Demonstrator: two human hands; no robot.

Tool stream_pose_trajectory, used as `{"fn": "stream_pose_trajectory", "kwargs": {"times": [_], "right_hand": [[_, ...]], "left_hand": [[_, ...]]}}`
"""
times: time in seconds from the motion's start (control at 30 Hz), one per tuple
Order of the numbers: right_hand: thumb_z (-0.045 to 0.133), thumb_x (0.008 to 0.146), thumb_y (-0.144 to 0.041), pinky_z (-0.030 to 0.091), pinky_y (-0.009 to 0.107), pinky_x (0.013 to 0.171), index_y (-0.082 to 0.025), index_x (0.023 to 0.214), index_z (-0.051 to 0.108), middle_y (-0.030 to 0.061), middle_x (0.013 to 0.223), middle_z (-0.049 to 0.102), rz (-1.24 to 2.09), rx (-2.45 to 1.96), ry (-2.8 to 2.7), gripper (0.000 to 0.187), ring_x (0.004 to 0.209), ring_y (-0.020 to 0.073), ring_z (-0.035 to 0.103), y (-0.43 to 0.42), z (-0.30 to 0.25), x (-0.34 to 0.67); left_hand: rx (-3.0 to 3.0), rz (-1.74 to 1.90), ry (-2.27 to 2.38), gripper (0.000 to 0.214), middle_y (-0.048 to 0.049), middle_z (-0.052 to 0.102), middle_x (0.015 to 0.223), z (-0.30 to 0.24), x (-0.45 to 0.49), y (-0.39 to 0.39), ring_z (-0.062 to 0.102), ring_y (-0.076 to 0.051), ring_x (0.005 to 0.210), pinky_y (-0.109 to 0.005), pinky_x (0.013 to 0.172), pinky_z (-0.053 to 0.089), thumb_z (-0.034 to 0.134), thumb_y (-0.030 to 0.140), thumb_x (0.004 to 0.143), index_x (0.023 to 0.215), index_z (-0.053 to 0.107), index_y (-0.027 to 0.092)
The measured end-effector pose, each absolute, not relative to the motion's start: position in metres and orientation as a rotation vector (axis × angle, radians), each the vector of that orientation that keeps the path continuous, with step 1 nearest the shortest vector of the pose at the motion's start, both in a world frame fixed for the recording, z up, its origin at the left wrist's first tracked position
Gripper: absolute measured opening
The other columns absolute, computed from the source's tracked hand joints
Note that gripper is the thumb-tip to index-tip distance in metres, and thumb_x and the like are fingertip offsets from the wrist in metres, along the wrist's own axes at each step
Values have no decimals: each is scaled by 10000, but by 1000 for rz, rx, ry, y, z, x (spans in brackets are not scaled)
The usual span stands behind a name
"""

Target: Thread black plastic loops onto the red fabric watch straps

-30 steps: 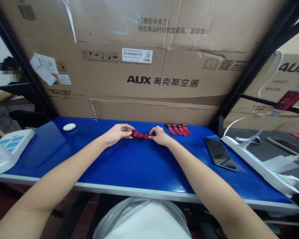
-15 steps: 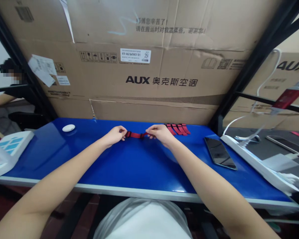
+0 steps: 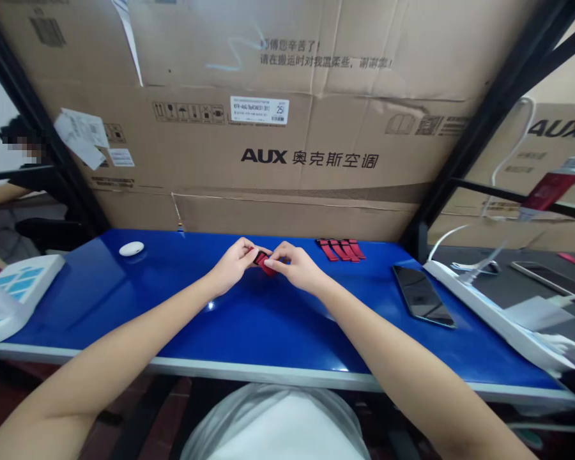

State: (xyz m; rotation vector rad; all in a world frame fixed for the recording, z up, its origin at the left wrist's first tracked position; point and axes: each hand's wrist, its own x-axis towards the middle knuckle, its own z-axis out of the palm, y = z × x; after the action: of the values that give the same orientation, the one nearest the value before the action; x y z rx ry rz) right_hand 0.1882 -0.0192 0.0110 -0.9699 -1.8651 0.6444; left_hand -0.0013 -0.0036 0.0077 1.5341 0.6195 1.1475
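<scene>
Between my two hands, a red webbing strap with black buckle parts (image 3: 267,265) is folded into a short bundle just above the blue tabletop (image 3: 268,319). My left hand (image 3: 236,265) pinches its black-buckled end. Thumb and fingers of my right hand (image 3: 291,262) close on the strap's other side. The fingers partly cover the strap, so how it runs through the buckle cannot be made out. Behind and to the right of my right hand, several similar red straps with black buckles (image 3: 340,250) lie side by side on the table.
A black phone (image 3: 422,295) lies at the right, beside a white power strip (image 3: 489,313) with cables. At the left are a white oval object (image 3: 131,248) and a white device with blue keys (image 3: 22,287). Cardboard (image 3: 220,211) stands behind the table. Another person sits at far left.
My hands have come closer together. The strap, earlier stretched out straight between them, is now folded and bunched at the fingertips.
</scene>
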Motion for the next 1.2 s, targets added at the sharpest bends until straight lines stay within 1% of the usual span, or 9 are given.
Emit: {"fn": "stream_pose_trajectory", "kwargs": {"times": [0.13,0.37,0.5,0.63,0.7,0.8,0.93,1.07,1.2], "right_hand": [[644,809,-367,431,293,712,-188,746,668,29,815,610,619,-944,-1872,191,740,149,562,-25,13,183],[618,827,-378,437,300,700,-181,727,636,33,793,630,625,-982,-1894,222,715,152,563,-29,11,181],[614,826,-378,440,294,677,-180,715,628,30,771,630,647,-971,-1884,227,679,145,561,-29,10,181],[633,804,-380,440,290,683,-182,710,632,28,762,626,650,-942,-1829,220,687,148,566,-27,7,180],[647,790,-410,435,289,676,-176,710,642,31,749,635,714,-954,-1766,247,682,150,564,-24,6,179],[660,769,-475,430,284,658,-166,698,650,27,696,641,940,-914,-1613,317,650,144,555,-19,6,180],[732,705,-430,443,288,737,-166,725,680,18,717,672,1224,-734,-1461,270,690,142,583,-16,5,184],[755,672,-363,445,288,751,-166,726,700,20,730,686,1275,-734,-1452,211,701,141,593,-17,5,187],[747,666,-339,452,294,711,-163,674,679,21,660,671,1327,-778,-1446,189,644,140,585,-21,5,186]], "left_hand": [[1608,1174,653,321,-84,671,1035,9,0,-5,627,-194,980,-376,884,479,661,433,827,888,480,175],[1704,1258,686,283,-68,655,965,12,3,-10,613,-193,1022,-381,979,425,707,337,790,910,509,174],[1719,1280,685,250,-61,638,969,9,5,-11,607,-193,1033,-364,974,432,703,286,794,935,532,171],[1680,1245,664,235,-61,637,989,4,6,-12,601,-179,1019,-344,965,435,688,301,815,955,554,167],[1619,1217,659,245,-61,639,1013,4,7,-12,601,-176,1005,-329,941,447,680,334,823,966,571,167],[1530,1154,634,315,-66,637,1059,8,6,-14,610,-178,982,-318,907,464,697,370,804,1029,604,169],[1562,1128,611,409,-87,643,1110,14,2,-15,608,-209,1030,-340,941,452,761,345,741,1083,622,166],[1718,1126,640,390,-97,656,1103,17,-1,-15,607,-231,1054,-369,970,439,756,344,742,1067,633,166],[1848,1080,635,361,-106,654,1095,18,-2,-18,612,-240,1045,-384,971,444,731,329,767,1071,636,159]]}}
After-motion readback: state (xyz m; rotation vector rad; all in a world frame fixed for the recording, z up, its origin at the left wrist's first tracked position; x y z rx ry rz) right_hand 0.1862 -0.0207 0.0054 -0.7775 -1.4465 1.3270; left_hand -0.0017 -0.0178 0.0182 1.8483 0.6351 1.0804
